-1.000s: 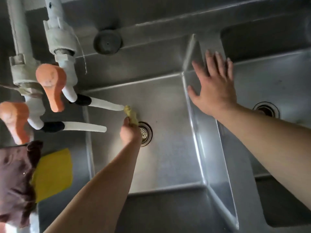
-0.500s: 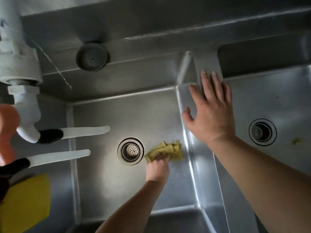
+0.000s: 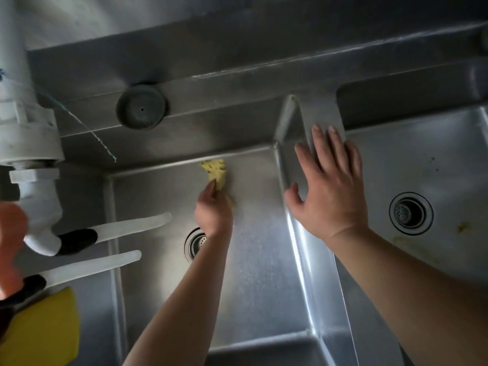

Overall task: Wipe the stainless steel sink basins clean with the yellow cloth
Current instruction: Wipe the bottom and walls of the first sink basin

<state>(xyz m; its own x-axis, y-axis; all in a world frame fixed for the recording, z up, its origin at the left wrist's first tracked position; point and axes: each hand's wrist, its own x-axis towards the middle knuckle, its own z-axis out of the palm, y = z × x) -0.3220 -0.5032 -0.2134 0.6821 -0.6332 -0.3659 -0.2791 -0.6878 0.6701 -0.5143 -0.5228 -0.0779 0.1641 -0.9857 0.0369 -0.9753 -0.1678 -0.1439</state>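
Head view: left hand (image 3: 213,212) fingers pinching yellow cloth (image 3: 217,173) against left basin (image 3: 258,260) floor, right hand (image 3: 330,191) fingers spread.

Two white spouts (image 3: 113,229) poke out from chunky white pipework (image 3: 29,133) on the left, with an orange tap handle (image 3: 12,244) just near them. Round grey plug (image 3: 141,107) sits on the far ledge. Yellow sponge (image 3: 45,331) near-left corner.

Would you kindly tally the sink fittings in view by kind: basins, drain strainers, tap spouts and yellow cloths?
Basins: 2, left basin and right basin
Drain strainers: 2, left drain strainer and right drain strainer
Tap spouts: 2, upper tap spout and lower tap spout
Yellow cloths: 2, crumpled yellow cloth and flat yellow cloth
Total: 8
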